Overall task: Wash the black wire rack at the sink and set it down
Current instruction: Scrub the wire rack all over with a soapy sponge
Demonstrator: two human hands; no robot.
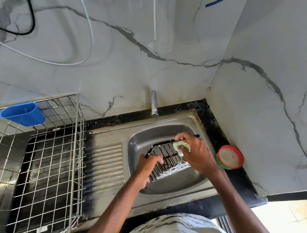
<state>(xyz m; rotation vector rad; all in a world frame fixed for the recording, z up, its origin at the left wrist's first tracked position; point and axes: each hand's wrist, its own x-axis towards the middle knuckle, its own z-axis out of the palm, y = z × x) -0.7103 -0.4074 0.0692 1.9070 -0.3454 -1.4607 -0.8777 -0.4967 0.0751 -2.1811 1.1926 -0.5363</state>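
Observation:
The black wire rack (166, 160) is tilted over the steel sink basin (146, 138), flecked with white foam. My left hand (148, 167) grips its near left edge with fingers curled round the wires. My right hand (193, 150) holds a soapy, pale green scrubber (182, 147) against the rack's upper right rim. The tap spout (154, 103) stands behind the basin; no water stream is visible.
A large steel wire dish basket (44, 154) with a blue plastic cup holder (23, 114) fills the counter to the left, beside the ribbed drainboard (105, 163). A round red-and-green soap tub (230, 157) sits on the black counter to the right. Marble walls enclose the corner.

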